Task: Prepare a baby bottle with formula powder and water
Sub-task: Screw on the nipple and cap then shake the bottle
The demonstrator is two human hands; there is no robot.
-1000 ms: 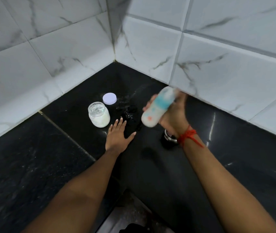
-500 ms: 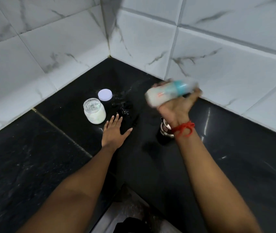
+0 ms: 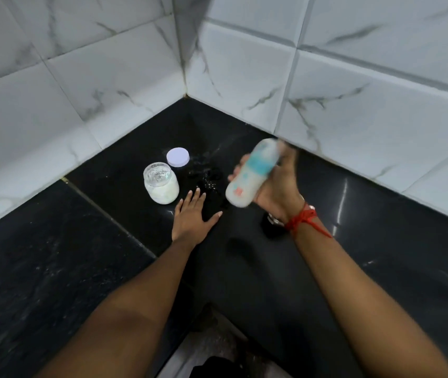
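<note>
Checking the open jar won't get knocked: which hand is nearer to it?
Left. The left hand lies flat on the counter just beside the jar; the right hand holds the baby bottle farther right.

Home kitchen-type corner: tiled walls, stone worktop.
Polished black stone desk (image 3: 54, 268) runs into an inside corner (image 3: 185, 96) of glossy white marble-look wall tiles (image 3: 108, 77) with grey grout lines. A slab joint (image 3: 94, 205) crosses the top. On it stand an open clear jar (image 3: 161, 184) of white powder and its pale lid (image 3: 178, 157) just behind, with wet splatter (image 3: 206, 178) beside them. A baby bottle (image 3: 250, 175) is held above the desk. Domestic items, domestic finishes.
</note>
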